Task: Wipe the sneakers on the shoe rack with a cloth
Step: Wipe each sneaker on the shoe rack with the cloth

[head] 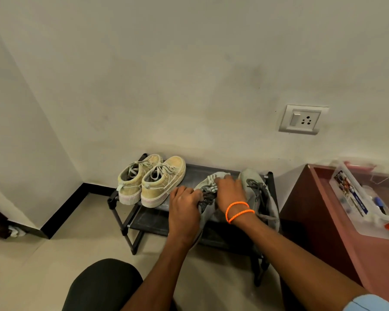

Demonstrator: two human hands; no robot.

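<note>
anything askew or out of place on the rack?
Mostly the right grey sneaker: it lies tipped on its side at the shoe rack end, laces trailing. The beige pair stands upright, side by side. No spills or damage visible.

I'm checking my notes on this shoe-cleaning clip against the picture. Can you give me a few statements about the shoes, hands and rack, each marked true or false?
1. A yellow pair of sneakers stands on the left of the shoe rack's top shelf. True.
2. The left hand rests flat on the floor. False: it grips a grey sneaker at the laces.
3. The right hand presses a pale cloth on that sneaker. True.
4. Orange bands circle the left wrist. False: the right wrist.
5. A wall socket sits above the rack, to the right. True.
</note>
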